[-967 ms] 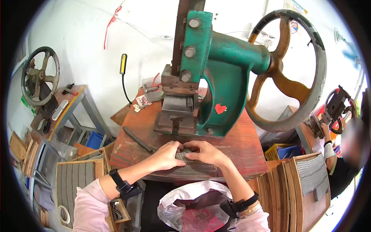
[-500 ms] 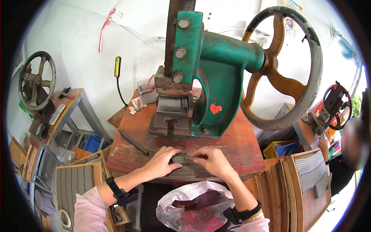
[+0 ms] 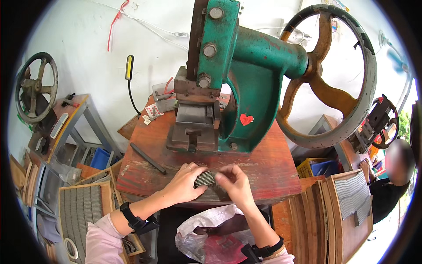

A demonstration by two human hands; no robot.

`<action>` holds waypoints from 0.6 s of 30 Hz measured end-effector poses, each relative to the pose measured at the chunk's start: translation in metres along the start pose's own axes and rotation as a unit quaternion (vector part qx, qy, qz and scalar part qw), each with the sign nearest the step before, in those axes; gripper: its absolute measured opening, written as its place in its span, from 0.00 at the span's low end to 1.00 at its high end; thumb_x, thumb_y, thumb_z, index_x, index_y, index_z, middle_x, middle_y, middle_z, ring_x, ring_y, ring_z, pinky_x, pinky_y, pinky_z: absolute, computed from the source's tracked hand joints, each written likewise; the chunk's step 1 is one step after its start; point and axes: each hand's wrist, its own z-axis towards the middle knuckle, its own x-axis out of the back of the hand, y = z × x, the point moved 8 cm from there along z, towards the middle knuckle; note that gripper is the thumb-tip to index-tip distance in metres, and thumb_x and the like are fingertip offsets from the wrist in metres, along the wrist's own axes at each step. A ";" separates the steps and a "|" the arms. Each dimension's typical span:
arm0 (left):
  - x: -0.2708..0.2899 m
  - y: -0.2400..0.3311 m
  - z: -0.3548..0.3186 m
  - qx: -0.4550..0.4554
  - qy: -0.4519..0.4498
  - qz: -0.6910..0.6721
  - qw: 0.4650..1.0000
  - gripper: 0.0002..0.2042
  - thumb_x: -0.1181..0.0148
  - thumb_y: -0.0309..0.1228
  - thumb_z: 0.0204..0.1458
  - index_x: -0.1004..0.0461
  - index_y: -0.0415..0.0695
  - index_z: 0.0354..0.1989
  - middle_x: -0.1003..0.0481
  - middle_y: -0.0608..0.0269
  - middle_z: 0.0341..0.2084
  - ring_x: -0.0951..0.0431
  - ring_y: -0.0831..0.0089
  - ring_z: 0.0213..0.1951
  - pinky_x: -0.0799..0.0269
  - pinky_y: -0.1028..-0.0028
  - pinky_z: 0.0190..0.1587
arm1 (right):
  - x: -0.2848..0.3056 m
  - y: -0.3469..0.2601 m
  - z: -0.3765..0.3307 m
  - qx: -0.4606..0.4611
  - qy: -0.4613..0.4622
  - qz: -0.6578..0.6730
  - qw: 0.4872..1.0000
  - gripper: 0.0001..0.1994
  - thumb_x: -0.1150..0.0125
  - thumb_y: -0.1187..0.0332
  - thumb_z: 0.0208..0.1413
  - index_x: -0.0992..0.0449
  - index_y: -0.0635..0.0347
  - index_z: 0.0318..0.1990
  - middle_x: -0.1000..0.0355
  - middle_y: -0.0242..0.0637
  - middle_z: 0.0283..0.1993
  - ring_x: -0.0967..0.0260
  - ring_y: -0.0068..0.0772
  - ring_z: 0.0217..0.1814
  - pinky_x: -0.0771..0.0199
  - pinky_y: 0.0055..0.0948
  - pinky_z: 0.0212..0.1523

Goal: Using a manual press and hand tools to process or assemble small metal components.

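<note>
My left hand (image 3: 185,183) is closed round a small dark block of thin ridged strips (image 3: 204,179), held low over the near edge of the red-brown table. Its thumb and fingers grip the block from the left side. My right hand (image 3: 237,185) is at the block's right end, fingers bent inward and fingertips smeared by motion; what they pinch, if anything, cannot be made out. Beyond both hands stands a green hand press (image 3: 257,103) with a steel die block (image 3: 193,134) at its foot. On the table to the left lies a dark metal bar (image 3: 147,158).
An open plastic bag (image 3: 193,233) sits below my hands. Wooden trays (image 3: 303,220) stand stacked at the right; another tray (image 3: 105,198) with grey ridged strips is at the left. The press's large handwheel (image 3: 371,88) juts out rightward. A person (image 3: 387,198) sits at the far right.
The block has turned so its ridged face shows more fully. My right hand has shifted slightly at the block's right end. The whole view has moved a little.
</note>
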 end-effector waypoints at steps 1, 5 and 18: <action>-0.001 0.001 0.001 0.003 0.005 0.012 1.000 0.25 0.31 0.33 0.39 0.28 0.39 0.47 0.30 0.52 0.38 0.31 0.53 0.43 0.35 0.62 0.48 | -0.001 0.007 0.003 -0.038 0.017 0.178 0.983 0.11 0.43 0.66 0.58 0.29 0.65 0.42 0.28 0.36 0.39 0.31 0.28 0.44 0.31 0.32 0.49; -0.001 0.004 0.002 0.006 0.024 0.007 1.000 0.24 0.31 0.31 0.38 0.28 0.39 0.46 0.30 0.52 0.37 0.31 0.53 0.42 0.35 0.61 0.48 | -0.028 0.009 0.012 -0.057 -0.013 0.487 0.871 0.18 0.56 0.57 0.66 0.30 0.66 0.45 0.30 0.42 0.48 0.37 0.33 0.56 0.43 0.33 0.62; 0.000 0.006 -0.004 -0.017 0.030 0.005 0.999 0.21 0.30 0.31 0.38 0.28 0.38 0.42 0.30 0.53 0.37 0.31 0.54 0.41 0.35 0.62 0.46 | -0.040 0.021 0.010 -0.106 0.003 0.615 0.782 0.28 0.62 0.49 0.64 0.31 0.71 0.46 0.32 0.48 0.50 0.39 0.43 0.59 0.47 0.38 0.67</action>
